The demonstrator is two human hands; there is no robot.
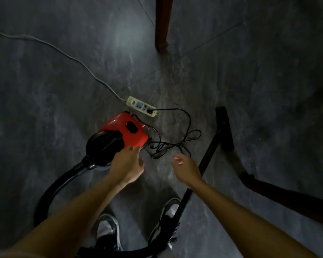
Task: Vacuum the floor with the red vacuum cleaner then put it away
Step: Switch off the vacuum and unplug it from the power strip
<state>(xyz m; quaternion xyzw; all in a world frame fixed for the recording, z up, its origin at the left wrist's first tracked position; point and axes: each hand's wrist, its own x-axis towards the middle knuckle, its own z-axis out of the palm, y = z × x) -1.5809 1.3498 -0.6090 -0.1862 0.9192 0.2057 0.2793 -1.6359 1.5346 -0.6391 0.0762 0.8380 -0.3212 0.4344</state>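
The red vacuum cleaner (pixel 123 127) sits on the grey floor (pixel 63 108), just ahead and to the left of the person's feet, its black round front end turned toward them. The left grip (pixel 127 164) reaches down to it with fingers stretched out and holding nothing; the fingertips lie at the near right corner of the red body, and motion blur hides whether they touch it. The right grip (pixel 186 165) hovers well to the right of the vacuum cleaner, above the floor, fingers loosely curled and empty.

One ribbed black hose (pixel 52 190) leaves the black front end and curves left and back toward the person. One black power cord (pixel 175 144) lies in loose loops just right of the red body, between the two grips and beyond them, and runs to one cream power strip (pixel 141 106) lying just past the vacuum cleaner; its plug sits in the end socket. One grey cable (pixel 63 51) leads away from the strip's other end across the floor to the far left.

One black wand (pixel 207 155) lies slanted on the floor, passing under the right wrist, with one flat floor head (pixel 225 127) at its far end. Two shoes show below the arms, the left (pixel 107 229) and the right (pixel 171 211). Two pieces of dark wooden furniture stand by: an upright leg (pixel 162 25) beyond the strip, and a low piece (pixel 287 196) to the right of the wand
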